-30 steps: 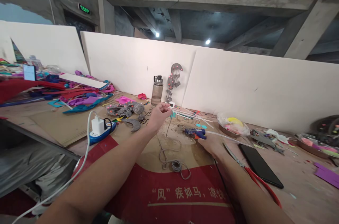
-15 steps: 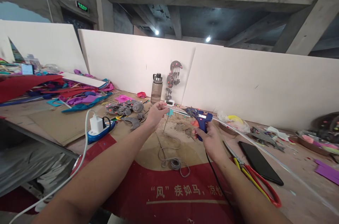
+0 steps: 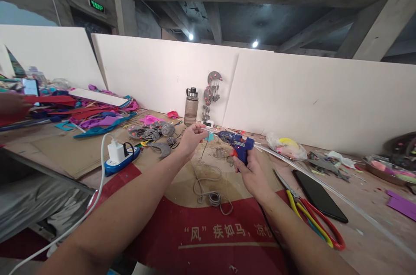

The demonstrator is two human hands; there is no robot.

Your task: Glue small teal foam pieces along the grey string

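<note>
My right hand [image 3: 251,173] is wrapped round the grip of a blue hot glue gun [image 3: 242,147], whose nozzle points left. The gun's nozzle is a short gap from the fingertips of my left hand [image 3: 192,139]. Those fingers are pinched together at the upper end of a thin grey cord [image 3: 204,150], which hangs down to the table. Loose loops and a small coil of grey cord [image 3: 214,199] lie below, on the red and tan sheet [image 3: 156,223]. A black power lead [image 3: 269,225] runs down beside my right forearm.
Scissors [image 3: 307,210] and a black phone [image 3: 320,194] lie at right. A bottle [image 3: 191,108] and a grey moon-shaped hanging ornament [image 3: 214,88] stand at the back. A blue power strip [image 3: 120,162] and coloured felt scraps [image 3: 97,121] are left, near a co-worker's hand [image 3: 13,106].
The glue gun in my right hand has moved left, nearer my left fingertips. My left hand stays pinched in about the same place. A co-worker's hand has come into view at far left.
</note>
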